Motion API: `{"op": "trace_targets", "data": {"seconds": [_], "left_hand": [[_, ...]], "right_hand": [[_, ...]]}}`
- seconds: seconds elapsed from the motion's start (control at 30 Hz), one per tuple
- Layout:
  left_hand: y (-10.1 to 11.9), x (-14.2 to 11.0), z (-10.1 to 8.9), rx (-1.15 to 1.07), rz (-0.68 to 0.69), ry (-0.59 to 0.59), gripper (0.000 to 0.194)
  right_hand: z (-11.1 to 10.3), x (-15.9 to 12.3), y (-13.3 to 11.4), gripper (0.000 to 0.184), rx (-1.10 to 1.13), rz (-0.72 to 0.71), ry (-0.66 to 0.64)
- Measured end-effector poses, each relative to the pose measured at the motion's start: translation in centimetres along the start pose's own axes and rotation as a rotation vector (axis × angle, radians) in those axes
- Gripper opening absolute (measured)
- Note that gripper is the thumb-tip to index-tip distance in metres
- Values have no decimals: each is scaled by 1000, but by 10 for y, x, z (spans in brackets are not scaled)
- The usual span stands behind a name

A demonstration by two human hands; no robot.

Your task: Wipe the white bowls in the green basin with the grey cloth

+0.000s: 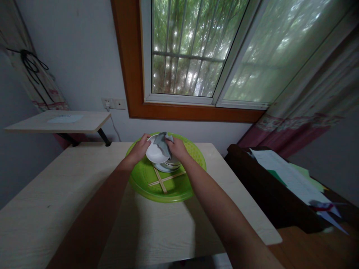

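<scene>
A white bowl (155, 152) is tilted above a green plastic basin (165, 198), its inside facing me. My left hand (141, 147) grips the bowl by its left rim. In my right hand (177, 147) is a grey cloth (162, 144), pressed against the bowl's right inner side. Beneath, stacked white dishes (171, 165) rest in the basin, partly hidden by the bowl. Several wooden chopsticks (160, 180) lie crossed in front of the dishes.
The basin stands on a pale wooden table (70, 186) near the window wall. A small raised shelf (92, 121) is at the back left. Beyond the table's right edge, papers (283, 173) lie on a dark brown piece of furniture (252, 186).
</scene>
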State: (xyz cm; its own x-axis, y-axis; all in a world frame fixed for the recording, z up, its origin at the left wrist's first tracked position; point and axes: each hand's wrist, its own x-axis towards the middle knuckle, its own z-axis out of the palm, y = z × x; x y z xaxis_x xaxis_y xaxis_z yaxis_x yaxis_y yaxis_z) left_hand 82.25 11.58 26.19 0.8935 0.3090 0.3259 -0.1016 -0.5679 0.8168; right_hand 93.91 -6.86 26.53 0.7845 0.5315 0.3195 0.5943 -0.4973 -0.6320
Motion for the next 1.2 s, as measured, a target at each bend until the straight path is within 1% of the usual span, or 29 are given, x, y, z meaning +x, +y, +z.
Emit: {"op": "trace_targets", "data": {"seconds": [0.1, 0.3, 0.43, 0.63, 0.8, 0.9, 1.0, 1.2], "left_hand": [[2, 0, 0, 19, -24, 1, 26], [3, -2, 0, 31, 31, -25, 29], [5, -3, -1, 25, 22, -13, 28], [5, -3, -5, 45, -22, 89, 27], [4, -2, -7, 77, -46, 202, 32], [4, -2, -8, 82, -49, 252, 34], [4, -2, -9, 73, -53, 290, 35], [1, 0, -9, 80, -64, 318, 33]], "right_hand": [[0, 1, 0, 47, 28, 37, 13], [-1, 0, -1, 51, 26, 44, 9], [-1, 1, -1, 50, 83, 63, -22], [-1, 3, -2, 43, 124, 93, -2], [0, 4, -2, 36, 139, 96, -17], [2, 4, -1, 36, 132, 97, -27], [2, 3, -1, 36, 112, 81, -49], [1, -1, -4, 32, 59, 54, -107]]}}
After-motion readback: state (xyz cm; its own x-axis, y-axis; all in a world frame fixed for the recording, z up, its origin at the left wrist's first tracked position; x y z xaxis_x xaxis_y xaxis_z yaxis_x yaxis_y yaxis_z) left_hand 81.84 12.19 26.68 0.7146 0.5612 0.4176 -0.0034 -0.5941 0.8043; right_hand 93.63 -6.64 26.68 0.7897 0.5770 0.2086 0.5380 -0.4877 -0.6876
